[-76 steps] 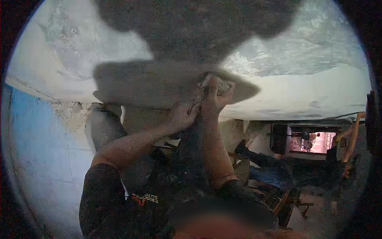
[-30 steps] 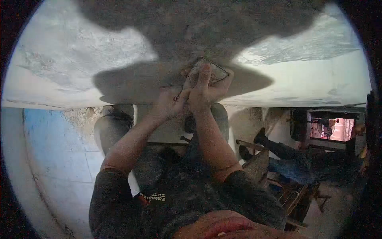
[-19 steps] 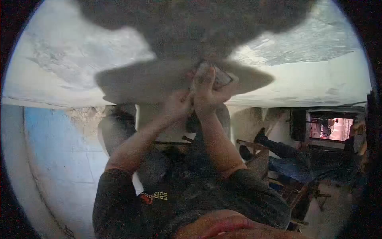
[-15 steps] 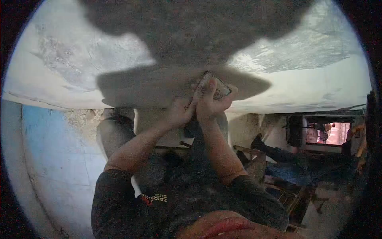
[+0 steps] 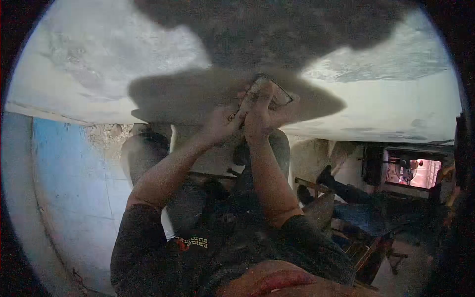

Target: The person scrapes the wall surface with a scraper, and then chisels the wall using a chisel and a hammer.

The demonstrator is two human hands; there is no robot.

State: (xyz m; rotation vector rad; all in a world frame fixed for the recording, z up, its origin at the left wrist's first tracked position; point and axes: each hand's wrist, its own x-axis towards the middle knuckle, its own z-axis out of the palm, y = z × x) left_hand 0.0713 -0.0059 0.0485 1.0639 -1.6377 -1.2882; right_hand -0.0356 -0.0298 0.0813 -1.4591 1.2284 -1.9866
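Both my hands are together at a pale plastered surface, on what looks like a putty knife [image 5: 282, 97] with a flat, dark-edged blade. My left hand [image 5: 221, 123] is closed at its lower end, where a small dark hole shows. My right hand [image 5: 258, 119] grips it higher up, its thumb laid along the blade. The blade lies against or very close to the plastered surface [image 5: 386, 106]; contact cannot be made out. Grey, rougher patches [image 5: 376, 62] mark the surface beyond, and a large dark shadow [image 5: 257, 39] falls across it.
Blue and white wall [image 5: 69, 168] stands at left. Lower right, another person's legs in dark trousers [image 5: 358, 215] stretch out near wooden furniture [image 5: 363, 255]. A bright pinkish opening [image 5: 415, 171] is at far right.
The whole view has shifted, so the surface's edge, the shadow and my hands appear higher and slightly further right. Both hands keep their grip on the putty knife.
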